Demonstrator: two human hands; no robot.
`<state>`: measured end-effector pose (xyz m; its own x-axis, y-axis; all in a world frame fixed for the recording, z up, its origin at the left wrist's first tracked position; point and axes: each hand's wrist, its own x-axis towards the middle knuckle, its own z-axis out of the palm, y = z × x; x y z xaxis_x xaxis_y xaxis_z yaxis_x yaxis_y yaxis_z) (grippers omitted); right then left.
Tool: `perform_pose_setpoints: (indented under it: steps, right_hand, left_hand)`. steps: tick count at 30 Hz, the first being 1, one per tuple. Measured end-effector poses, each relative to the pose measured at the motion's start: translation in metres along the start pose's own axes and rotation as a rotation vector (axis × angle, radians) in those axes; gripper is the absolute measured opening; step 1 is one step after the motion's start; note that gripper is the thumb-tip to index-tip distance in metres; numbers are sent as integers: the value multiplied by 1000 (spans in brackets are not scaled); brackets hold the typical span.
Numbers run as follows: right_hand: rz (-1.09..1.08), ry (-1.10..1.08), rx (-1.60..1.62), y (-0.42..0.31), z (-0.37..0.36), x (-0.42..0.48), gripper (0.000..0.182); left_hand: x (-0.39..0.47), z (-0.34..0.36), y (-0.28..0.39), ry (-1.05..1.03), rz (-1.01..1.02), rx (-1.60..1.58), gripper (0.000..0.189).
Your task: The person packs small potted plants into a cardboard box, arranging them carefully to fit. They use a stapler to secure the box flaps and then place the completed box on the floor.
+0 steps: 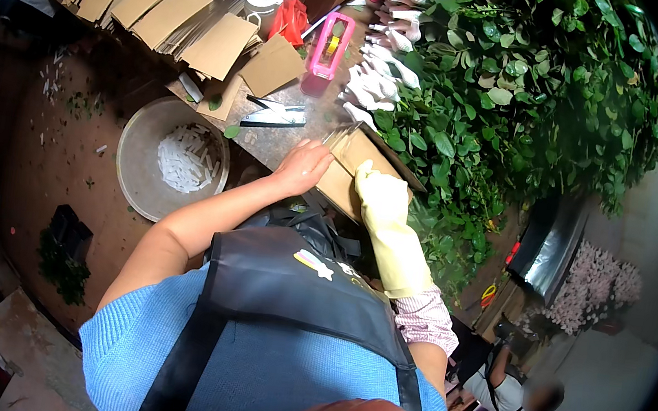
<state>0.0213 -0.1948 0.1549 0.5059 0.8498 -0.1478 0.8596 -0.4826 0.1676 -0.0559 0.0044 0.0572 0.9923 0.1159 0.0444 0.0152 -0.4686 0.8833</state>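
At the table's near edge, brown cardboard sheets (340, 185) lie layered at a slant between my hands. My bare left hand (304, 168) has its fingertips on their left edge; its thumb is hard to make out. A pale yellow rubber glove covers my right hand (382, 197), whose curled fingers grip the cardboard from the right. Behind the sheets runs a dark-edged board (393, 161). Leafy green stems (448, 140) are piled just beyond, with white-sleeved flower heads (374, 85) along their left side.
A pink tape dispenser (321, 72), a metal stapler-like tool (273, 115) and a lidded cup (263, 1) stand on the table. Cardboard stacks (162, 9) line its far left. Below sits a tub (129, 178) holding white strips. Another person (501, 387) is at lower right.
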Motion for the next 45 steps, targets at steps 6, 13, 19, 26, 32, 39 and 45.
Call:
perform_pose_setpoints:
  steps: [6,13,19,26,32,39,45]
  right_hand:
    - [238,-236,-167,-36,-9,-3,51]
    - [273,-252,-218,-46,-18,-1,55]
    - [298,-195,-150,-44,-8,-4,55]
    - [327,-346,-152,-46,-17,0,57]
    - [307,-267,-203,-48,-16,0,54]
    - [287,-263,-204,-45,-10,-1,55]
    - [282,-283,-216,-44,-13,0,54]
  left_hand:
    - [0,-28,-12,29,52,125,22]
    - [50,-52,-131,-182,11,869,67]
    - [54,-97,-21,-556,-391,362,71]
    - [53,-99,9,-722,-168,256,58]
    - [65,-92,25,-835,-167,584,48]
    - [60,-104,3,-758,-99,322,43]
    - [24,-107,-5,-461,280,1027,24]
